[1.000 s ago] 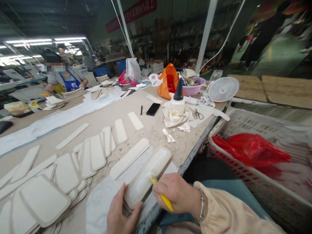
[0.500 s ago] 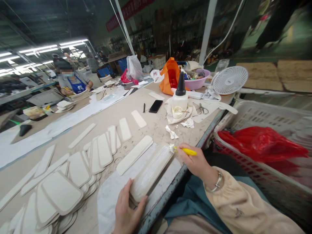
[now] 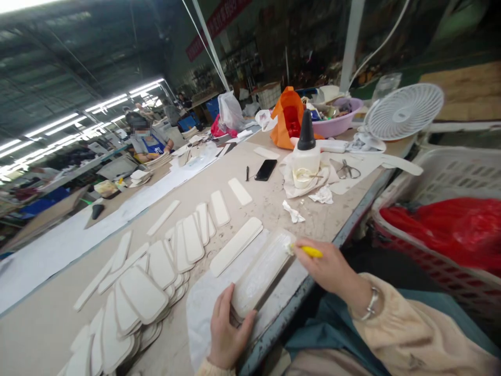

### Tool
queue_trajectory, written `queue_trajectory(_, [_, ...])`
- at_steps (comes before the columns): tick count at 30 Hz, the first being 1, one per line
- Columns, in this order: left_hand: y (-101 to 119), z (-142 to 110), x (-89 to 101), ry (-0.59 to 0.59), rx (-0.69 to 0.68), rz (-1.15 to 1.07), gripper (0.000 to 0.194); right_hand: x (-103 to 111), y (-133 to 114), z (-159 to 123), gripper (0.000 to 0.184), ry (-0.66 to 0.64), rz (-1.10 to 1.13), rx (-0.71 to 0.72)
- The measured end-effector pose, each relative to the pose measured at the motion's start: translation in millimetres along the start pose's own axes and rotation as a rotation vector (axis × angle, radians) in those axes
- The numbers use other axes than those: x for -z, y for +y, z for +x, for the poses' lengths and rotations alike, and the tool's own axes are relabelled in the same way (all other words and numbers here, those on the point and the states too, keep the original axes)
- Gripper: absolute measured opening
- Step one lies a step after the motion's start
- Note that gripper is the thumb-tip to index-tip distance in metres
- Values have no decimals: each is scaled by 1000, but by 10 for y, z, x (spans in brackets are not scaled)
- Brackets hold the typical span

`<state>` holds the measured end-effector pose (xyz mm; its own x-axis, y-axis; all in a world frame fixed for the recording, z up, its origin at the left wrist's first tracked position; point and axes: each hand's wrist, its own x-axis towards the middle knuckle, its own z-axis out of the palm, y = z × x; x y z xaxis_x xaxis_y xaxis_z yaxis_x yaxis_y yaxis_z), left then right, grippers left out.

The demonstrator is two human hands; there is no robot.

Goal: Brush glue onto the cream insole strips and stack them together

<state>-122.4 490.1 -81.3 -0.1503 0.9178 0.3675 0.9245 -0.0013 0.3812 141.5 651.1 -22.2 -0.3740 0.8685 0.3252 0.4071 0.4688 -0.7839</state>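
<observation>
Pinched in my right hand (image 3: 326, 267) is a yellow-handled brush (image 3: 312, 251). Its white-clotted tip touches the far end of a long cream panel (image 3: 260, 274), whose top shines with a wet, whitish coat. My left hand (image 3: 230, 330) grips the panel's near end, thumb on the right side and fingers on the left. Beneath the panel lies a white paper sheet (image 3: 201, 308). Two uncoated long panels (image 3: 237, 245) rest just left of it. Farther left, cream panels (image 3: 143, 292) lie overlapped in fanned piles.
Beyond the panel stand a black-nozzled white bottle (image 3: 306, 151) and a small glue cup (image 3: 302, 177) on a cloth. Scissors (image 3: 346, 169), a phone (image 3: 266, 169) and a white fan (image 3: 407, 112) lie around. A crate (image 3: 395, 230) stands right of the table edge (image 3: 289, 308). A co-worker (image 3: 151, 143) sits far left.
The view has swung left, so the table's things appear farther right. The brush stays at the panel's far end, and my left hand keeps its grip on the near end.
</observation>
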Motion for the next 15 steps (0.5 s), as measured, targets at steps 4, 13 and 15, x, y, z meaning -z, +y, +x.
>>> queue_trajectory(4, [4, -14, 130, -26, -38, -6, 70, 223, 205, 112, 22, 216, 64, -87])
queue_trajectory(13, [-241, 744, 305, -221, 199, 298, 46, 173, 298, 20, 29, 322, 60, -76])
queue_trajectory(15, [-322, 962, 253, -257, 231, 331, 47, 175, 333, 31, 31, 341, 33, -83])
